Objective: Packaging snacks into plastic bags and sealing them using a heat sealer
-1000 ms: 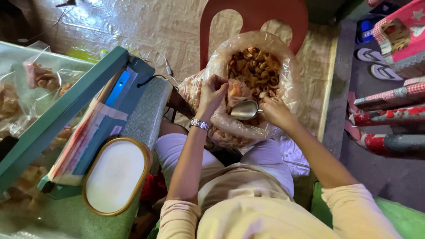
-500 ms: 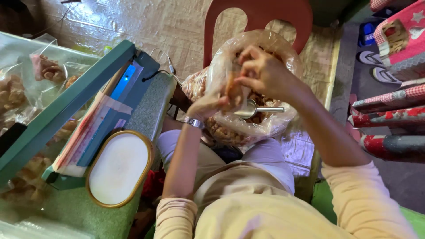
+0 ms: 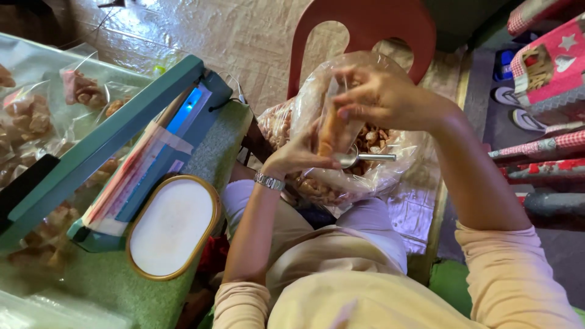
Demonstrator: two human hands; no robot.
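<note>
Clear plastic small packet (image 3: pixel 334 129), narrow and part-filled with orange-brown fried snack pieces, held upright over the large clear plastic sack (image 3: pixel 390 173) of the same crinkly pieces. Left hand (image 3: pixel 298 155) clamped on its lower end; right hand (image 3: pixel 379 97) pinched on its top. Steel scoop (image 3: pixel 353 158) lies in the sack. Teal heat sealer (image 3: pixel 116 152) and gold-rimmed oval white lid (image 3: pixel 172 226) lie left on the green desk (image 3: pixel 109 289), well apart.

A small clear packet (image 3: pixel 334 125) of orange snacks sits above the big clear snack bag (image 3: pixel 378 170) — filled clear packets (image 3: pixel 36 122) lie far left.
</note>
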